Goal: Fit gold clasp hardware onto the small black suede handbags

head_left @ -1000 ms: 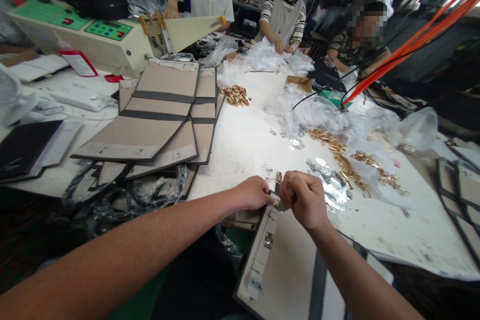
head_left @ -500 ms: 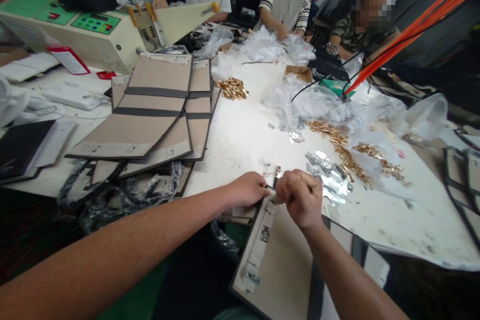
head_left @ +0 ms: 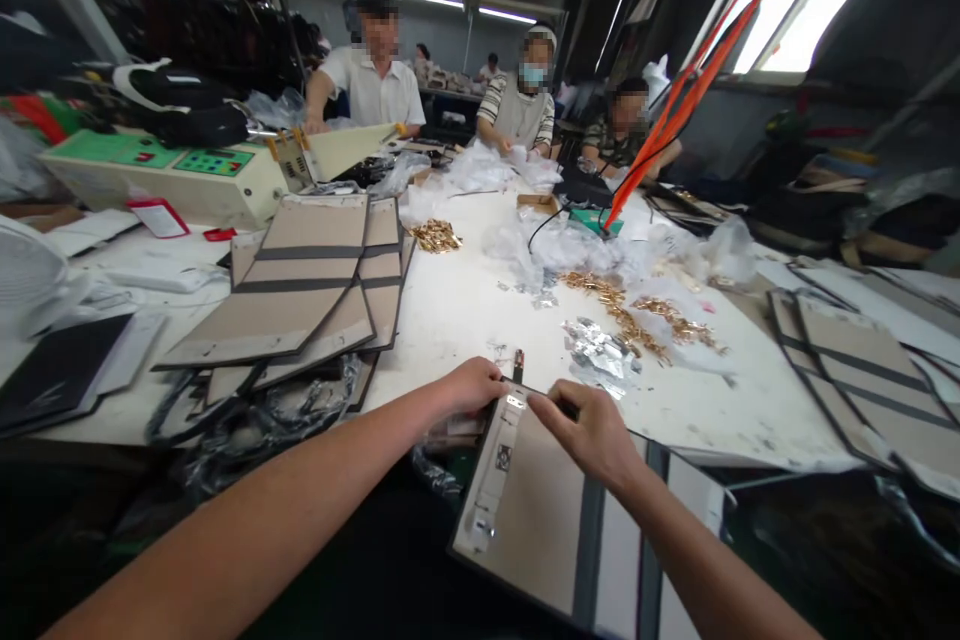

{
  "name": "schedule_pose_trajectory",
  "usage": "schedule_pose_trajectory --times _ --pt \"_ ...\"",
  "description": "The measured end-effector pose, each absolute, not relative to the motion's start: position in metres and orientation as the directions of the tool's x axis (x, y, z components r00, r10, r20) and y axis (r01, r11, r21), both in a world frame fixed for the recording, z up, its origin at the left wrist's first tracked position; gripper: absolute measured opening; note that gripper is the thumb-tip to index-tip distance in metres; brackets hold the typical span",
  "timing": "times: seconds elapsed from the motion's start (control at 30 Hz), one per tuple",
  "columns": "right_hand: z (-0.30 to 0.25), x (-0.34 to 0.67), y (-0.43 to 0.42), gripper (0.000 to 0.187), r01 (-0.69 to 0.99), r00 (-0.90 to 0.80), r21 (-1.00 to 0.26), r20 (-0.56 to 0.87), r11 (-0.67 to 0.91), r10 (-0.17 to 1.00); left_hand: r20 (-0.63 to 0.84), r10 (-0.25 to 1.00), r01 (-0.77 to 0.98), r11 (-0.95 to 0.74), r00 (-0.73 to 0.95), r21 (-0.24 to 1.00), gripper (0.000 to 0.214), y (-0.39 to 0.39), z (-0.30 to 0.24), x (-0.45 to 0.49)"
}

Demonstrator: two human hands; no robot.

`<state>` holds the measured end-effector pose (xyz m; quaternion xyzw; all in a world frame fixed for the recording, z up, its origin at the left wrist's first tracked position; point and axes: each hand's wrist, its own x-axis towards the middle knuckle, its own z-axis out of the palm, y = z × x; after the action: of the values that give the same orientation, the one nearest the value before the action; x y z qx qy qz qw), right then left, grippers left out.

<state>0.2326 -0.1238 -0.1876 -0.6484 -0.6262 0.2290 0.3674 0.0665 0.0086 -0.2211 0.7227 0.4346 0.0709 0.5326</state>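
Observation:
A beige panel (head_left: 544, 500) with dark edging and dark bands slants across the table's front edge. My left hand (head_left: 474, 386) is closed on its top left corner. Beside those fingers, a short dark tab with a metal end (head_left: 518, 366) sticks out past the panel's top edge. My right hand (head_left: 596, 428) has its fingers curled and its thumb by a small shiny metal plate (head_left: 515, 402) near that corner; whatever it may hold is hidden. Farther down the same pale strip are a square metal fitting (head_left: 503, 458) and another shiny plate (head_left: 482, 526).
Left, similar panels (head_left: 300, 305) are stacked over plastic-wrapped handles (head_left: 307, 400). Silver plates (head_left: 600, 355) and gold fittings (head_left: 615, 305) lie in heaps. A cream machine (head_left: 225, 185) stands back left. Orange cords (head_left: 675, 110) hang at right. Several people sit or stand behind the table.
The head view has tilted up, showing more of the room. My right hand has turned from a raised fist to thumb-forward, lower by the corner, uncovering the metal plate. My left hand keeps its hold.

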Motion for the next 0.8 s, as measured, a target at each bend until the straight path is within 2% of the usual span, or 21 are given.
schedule_pose_trajectory --times 0.07,0.1,0.2,0.27,0.37,0.4,0.47,0.53,0.6,0.67,0.7,0.77,0.8 --pt "-0.191 0.255 -0.15 0.03 0.754 0.162 -0.656 0.237 0.035 0.958 -0.304 0.7 0.519 -0.112 0.647 0.847 0.025 0.003 -0.202 0.068" --pt "-0.193 0.268 -0.162 0.029 0.798 0.182 -0.602 0.277 0.023 0.944 -0.267 0.693 0.494 -0.146 0.669 0.857 0.025 -0.002 -0.19 0.069" --pt "-0.194 0.295 -0.199 0.054 0.887 0.232 -0.459 0.368 -0.041 0.9 -0.173 0.667 0.422 -0.231 0.725 0.877 0.026 -0.017 -0.147 0.08" --pt "-0.191 0.296 -0.228 0.067 0.918 0.236 -0.393 0.424 -0.058 0.875 -0.164 0.651 0.403 -0.236 0.741 0.884 0.023 -0.028 -0.12 0.091" --pt "-0.194 0.27 -0.273 0.098 0.938 0.141 -0.346 0.466 0.033 0.874 -0.213 0.627 0.396 -0.165 0.749 0.903 0.018 -0.039 -0.091 0.109" --pt "-0.198 0.259 -0.287 0.103 0.938 0.106 -0.341 0.459 0.065 0.882 -0.229 0.623 0.389 -0.131 0.748 0.912 0.017 -0.041 -0.085 0.115" --pt "-0.204 0.245 -0.309 0.099 0.938 0.086 -0.336 0.462 0.084 0.883 -0.248 0.623 0.365 -0.064 0.742 0.929 0.015 -0.043 -0.076 0.125" --pt "-0.201 0.245 -0.323 0.083 0.934 0.099 -0.339 0.545 0.111 0.833 -0.254 0.62 0.333 -0.012 0.742 0.943 0.017 -0.045 -0.068 0.133" --pt "-0.185 0.259 -0.33 0.057 0.907 0.156 -0.393 0.647 0.151 0.746 -0.248 0.594 0.298 0.015 0.765 0.955 0.024 -0.049 -0.059 0.14" --pt "-0.157 0.281 -0.338 0.025 0.834 0.329 -0.538 0.663 0.123 0.673 -0.226 0.549 0.263 0.012 0.805 0.965 0.032 -0.055 -0.049 0.146" --pt "-0.141 0.294 -0.343 0.019 0.757 0.454 -0.648 0.612 0.081 0.647 -0.207 0.528 0.238 0.009 0.824 0.971 0.036 -0.057 -0.044 0.148" --pt "-0.111 0.319 -0.357 0.028 0.506 0.677 -0.862 0.428 0.044 0.599 -0.138 0.533 0.168 -0.007 0.835 0.986 0.047 -0.059 -0.037 0.152" --pt "-0.098 0.331 -0.365 0.034 0.361 0.739 -0.93 0.331 0.07 0.586 -0.092 0.572 0.119 -0.009 0.815 0.993 0.052 -0.058 -0.035 0.153"
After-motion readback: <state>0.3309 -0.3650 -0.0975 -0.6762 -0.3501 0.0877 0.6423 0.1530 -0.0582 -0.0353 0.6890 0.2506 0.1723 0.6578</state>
